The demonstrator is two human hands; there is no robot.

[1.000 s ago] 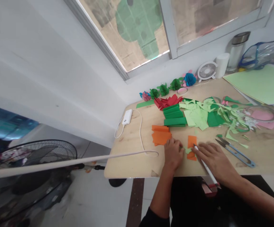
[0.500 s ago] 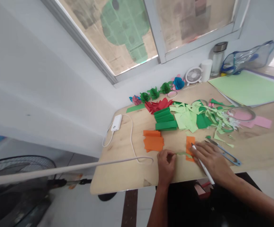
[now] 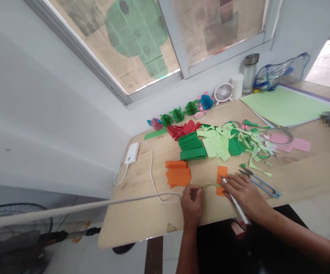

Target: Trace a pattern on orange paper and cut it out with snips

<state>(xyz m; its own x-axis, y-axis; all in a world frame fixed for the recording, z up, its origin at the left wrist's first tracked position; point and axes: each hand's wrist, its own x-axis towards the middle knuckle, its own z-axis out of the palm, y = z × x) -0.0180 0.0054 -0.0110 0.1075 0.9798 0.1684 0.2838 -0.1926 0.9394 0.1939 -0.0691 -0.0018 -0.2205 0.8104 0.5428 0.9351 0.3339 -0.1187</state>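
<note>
Between thumb and forefinger, my left hand [image 3: 191, 203] pinches one end of a thin green paper strip [image 3: 209, 185] just above the table's front edge. The strip's other end reaches a small orange paper piece [image 3: 221, 173], which lies flat under the fingertips of my right hand [image 3: 249, 196]. A white pen [image 3: 239, 207] is tucked in that right hand, its tip pointing at the orange paper and its back end toward me. Left of it lies a stack of orange papers [image 3: 178, 176]. Blue-handled thread snips [image 3: 263, 182] rest right of my right hand.
Folded green paper [image 3: 192, 153], red paper [image 3: 183, 130] and light green scraps [image 3: 218, 146] cover the middle. Paper-ball figures [image 3: 178, 115], a small fan [image 3: 223, 93] and a glass bottle [image 3: 249, 74] line the wall. A white power bank [image 3: 132, 153] trails a cable at left.
The view has shifted, so the table and everything on it appear further left. Both hands keep nearly the same places over the strip and orange paper.
</note>
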